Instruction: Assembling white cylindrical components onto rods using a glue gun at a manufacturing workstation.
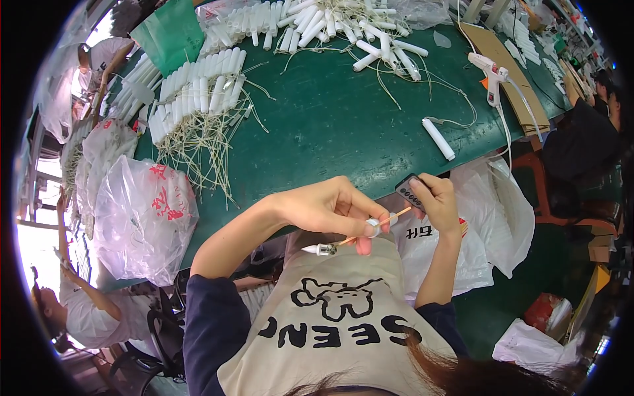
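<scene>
My left hand (pixel 340 214) is closed in a pinch around a small white round piece (pixel 374 228), above my lap at the table's front edge. A thin tan stick-like strand (pixel 401 212) passes by the fingers, slanting up toward my right hand. At its lower left end is a white pointed flame-shaped bulb (pixel 310 249) on a small fitting. My right hand (pixel 436 201) is wrapped around a small black remote control (pixel 409 190) with round buttons, thumb on its face. Whether its fingers also grip the strand's end is hidden. Beyond it, a single white candle tube (pixel 438 139) lies on the table.
The green table (pixel 317 125) carries piles of white tubes (pixel 198 86) with trailing wires. A white glue gun (pixel 490 76) and its cord lie by a cardboard sheet (pixel 512 86) at right. Plastic bags (pixel 142 221) hang at both sides. Other people sit at left and right.
</scene>
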`<state>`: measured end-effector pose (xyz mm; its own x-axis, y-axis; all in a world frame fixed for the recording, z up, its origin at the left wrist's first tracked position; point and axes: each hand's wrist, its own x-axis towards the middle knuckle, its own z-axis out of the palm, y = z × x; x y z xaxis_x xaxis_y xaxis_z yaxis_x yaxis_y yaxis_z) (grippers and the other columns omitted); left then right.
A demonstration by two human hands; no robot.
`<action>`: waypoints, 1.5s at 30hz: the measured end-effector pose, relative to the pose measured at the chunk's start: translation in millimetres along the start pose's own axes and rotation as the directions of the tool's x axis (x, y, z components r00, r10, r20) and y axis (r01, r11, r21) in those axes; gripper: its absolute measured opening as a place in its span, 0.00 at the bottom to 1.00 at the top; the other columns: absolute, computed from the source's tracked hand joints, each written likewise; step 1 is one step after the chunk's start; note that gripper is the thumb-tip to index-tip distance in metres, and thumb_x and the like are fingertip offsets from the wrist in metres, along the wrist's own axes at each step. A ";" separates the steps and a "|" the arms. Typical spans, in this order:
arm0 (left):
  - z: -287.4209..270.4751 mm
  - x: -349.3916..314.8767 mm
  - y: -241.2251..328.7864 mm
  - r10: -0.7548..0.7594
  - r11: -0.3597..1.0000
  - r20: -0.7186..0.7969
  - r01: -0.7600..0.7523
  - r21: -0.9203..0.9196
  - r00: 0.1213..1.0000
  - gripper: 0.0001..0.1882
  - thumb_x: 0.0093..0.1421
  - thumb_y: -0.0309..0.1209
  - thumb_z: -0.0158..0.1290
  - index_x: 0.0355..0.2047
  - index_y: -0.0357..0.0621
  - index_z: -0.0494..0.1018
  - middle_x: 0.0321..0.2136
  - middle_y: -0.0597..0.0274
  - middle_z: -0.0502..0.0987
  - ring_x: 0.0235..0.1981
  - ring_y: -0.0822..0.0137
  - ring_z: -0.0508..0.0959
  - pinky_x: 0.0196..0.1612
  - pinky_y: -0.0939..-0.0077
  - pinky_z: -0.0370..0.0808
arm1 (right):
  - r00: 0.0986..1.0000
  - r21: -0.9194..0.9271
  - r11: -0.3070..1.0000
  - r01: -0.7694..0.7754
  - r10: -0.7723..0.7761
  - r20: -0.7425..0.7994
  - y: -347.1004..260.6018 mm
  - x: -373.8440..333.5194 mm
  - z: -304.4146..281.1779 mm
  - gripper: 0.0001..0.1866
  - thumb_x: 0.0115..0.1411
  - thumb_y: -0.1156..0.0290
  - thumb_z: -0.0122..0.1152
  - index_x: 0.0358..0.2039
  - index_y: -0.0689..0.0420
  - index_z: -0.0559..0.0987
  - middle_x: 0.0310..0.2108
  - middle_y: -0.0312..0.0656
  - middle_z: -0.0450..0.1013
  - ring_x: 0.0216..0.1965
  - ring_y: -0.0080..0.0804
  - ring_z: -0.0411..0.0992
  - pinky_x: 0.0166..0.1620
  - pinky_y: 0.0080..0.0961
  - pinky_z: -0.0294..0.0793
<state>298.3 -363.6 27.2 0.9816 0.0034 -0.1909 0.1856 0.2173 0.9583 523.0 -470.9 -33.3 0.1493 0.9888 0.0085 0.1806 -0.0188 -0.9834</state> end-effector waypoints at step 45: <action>-67.2 8.8 -37.4 0.480 0.470 -0.610 0.402 0.786 0.630 0.12 0.52 0.30 0.56 0.35 0.34 0.75 0.31 0.49 0.79 0.32 0.60 0.80 0.35 0.71 0.76 | 0.946 -0.229 0.939 0.257 -0.293 -0.138 -45.5 -6.5 52.3 0.11 0.55 0.77 0.57 0.40 0.63 0.74 0.27 0.40 0.73 0.23 0.21 0.67 0.27 0.17 0.66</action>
<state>297.1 -306.1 -24.5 0.6806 0.7019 0.2098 0.5171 -0.6632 0.5412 463.0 -468.8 1.8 0.2228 0.9204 0.3214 0.4306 0.2029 -0.8794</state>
